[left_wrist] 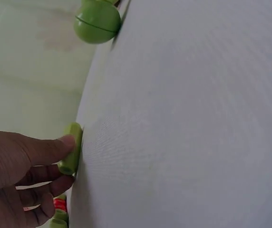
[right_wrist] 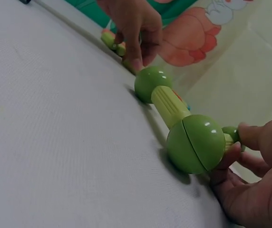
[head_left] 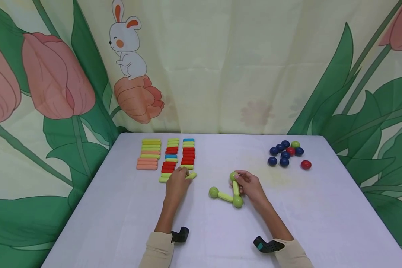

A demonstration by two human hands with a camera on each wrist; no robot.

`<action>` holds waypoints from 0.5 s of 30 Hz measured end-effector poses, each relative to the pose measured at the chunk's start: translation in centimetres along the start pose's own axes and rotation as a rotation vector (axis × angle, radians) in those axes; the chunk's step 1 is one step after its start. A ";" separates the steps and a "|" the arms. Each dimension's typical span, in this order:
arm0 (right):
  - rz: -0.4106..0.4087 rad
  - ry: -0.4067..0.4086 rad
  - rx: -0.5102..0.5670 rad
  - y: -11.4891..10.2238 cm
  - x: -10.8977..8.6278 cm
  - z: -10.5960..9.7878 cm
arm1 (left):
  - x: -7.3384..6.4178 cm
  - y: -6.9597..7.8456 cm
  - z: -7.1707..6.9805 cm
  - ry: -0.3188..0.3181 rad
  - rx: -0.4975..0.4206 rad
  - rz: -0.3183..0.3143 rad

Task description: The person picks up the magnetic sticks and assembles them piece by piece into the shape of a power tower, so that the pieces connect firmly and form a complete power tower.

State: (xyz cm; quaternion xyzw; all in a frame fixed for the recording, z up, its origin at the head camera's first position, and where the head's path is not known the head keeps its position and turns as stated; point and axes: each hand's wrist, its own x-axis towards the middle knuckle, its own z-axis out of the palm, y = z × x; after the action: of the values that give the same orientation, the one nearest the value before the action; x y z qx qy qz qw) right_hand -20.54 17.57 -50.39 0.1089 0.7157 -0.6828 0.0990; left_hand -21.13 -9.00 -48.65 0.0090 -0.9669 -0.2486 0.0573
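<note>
In the head view my left hand [head_left: 178,185] pinches a light green stick [head_left: 191,175] between thumb and fingers, beside the nearest end of the middle stick row. The left wrist view shows this stick [left_wrist: 71,149] as a short ribbed rod with a hole in its end. My right hand [head_left: 251,185] holds the far end of a V-shaped piece, where a green ball [head_left: 233,176] sits on a stick [head_left: 236,188]. At its corner is another green ball [head_left: 238,201], from which a second stick [head_left: 225,197] leads left to a third green ball [head_left: 213,192].
Short sticks lie in three columns at the back left: a yellow and orange one [head_left: 149,156], a mixed middle one [head_left: 169,163], and one mostly red [head_left: 188,152]. At the back right, several dark blue balls [head_left: 284,162] cluster with red balls [head_left: 306,165] and a green ball [head_left: 295,144].
</note>
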 end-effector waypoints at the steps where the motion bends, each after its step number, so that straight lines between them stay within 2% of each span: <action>1: -0.012 -0.010 -0.020 0.1 0.0 0.0 | 0.0 0.1 0.0 -0.017 -0.037 -0.010; 4: -0.041 -0.031 -0.055 0.2 -0.1 -0.1 | -0.1 0.3 0.1 -0.091 -0.185 -0.028; 9: -0.078 -0.069 -0.072 0.1 -0.2 -0.1 | -0.3 1.3 0.5 -0.302 -0.475 -0.061; 12: -0.094 -0.093 -0.095 0.2 -0.2 0.0 | -0.5 2.2 0.9 -0.399 -0.559 -0.097; 15: -0.091 -0.096 -0.120 0.3 -0.2 0.2 | -0.9 3.0 1.3 -0.452 -0.583 -0.115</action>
State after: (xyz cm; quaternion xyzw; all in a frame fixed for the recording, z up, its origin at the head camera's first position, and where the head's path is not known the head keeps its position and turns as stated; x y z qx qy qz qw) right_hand -20.25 17.42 -50.60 0.0372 0.7540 -0.6468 0.1086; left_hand -20.34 -5.66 -48.42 -0.0085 -0.8418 -0.5118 -0.1716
